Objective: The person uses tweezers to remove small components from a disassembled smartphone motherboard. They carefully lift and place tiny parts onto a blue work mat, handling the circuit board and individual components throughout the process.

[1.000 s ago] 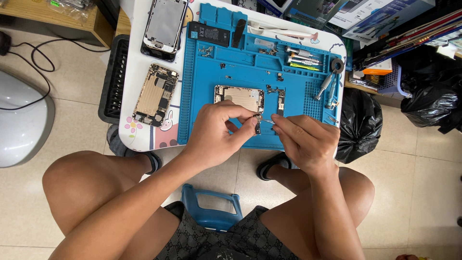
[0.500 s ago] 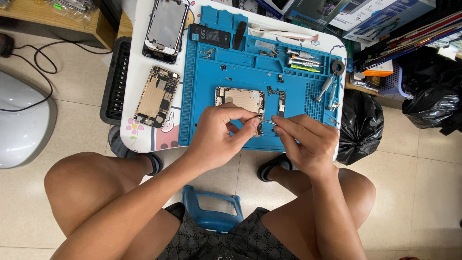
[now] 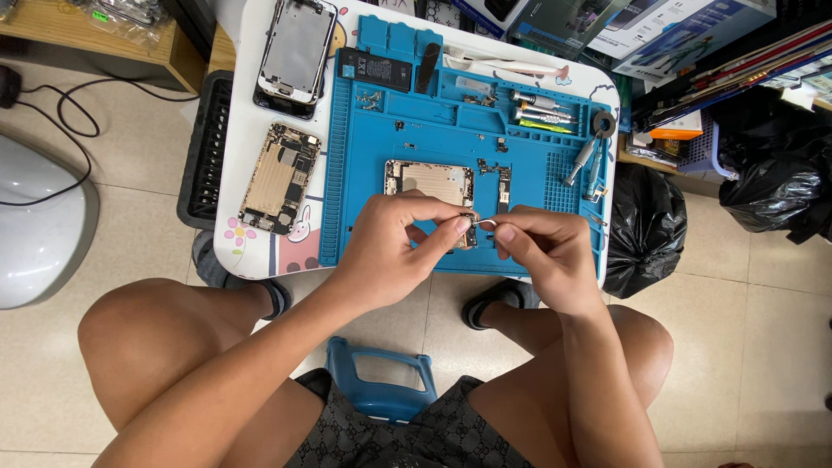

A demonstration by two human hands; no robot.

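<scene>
Currently: both hands pinching a tiny part over the phone housing

Left hand [image 3: 394,247] has thumb and forefinger closed on a small component at the lower right corner of the gold phone housing [image 3: 431,184], which lies flat mid blue mat [image 3: 364,173]. Right hand [image 3: 542,251] is pinched on a thin silvery tool or part [image 3: 485,224], tip touching the same spot; too small to tell which.

Doing it well, my read: wrists braced on the surface, low angle, light force, keep the part over the mat.

Containers: mat's top tray slots hold a black battery [image 3: 377,69], a dark pry tool [image 3: 427,68], screwdriver bits [image 3: 542,108] and loose screws. Second opened phone [image 3: 279,178] and a screen assembly [image 3: 296,54] sit left on the white surface [image 3: 238,251], well apart from the hands.
</scene>
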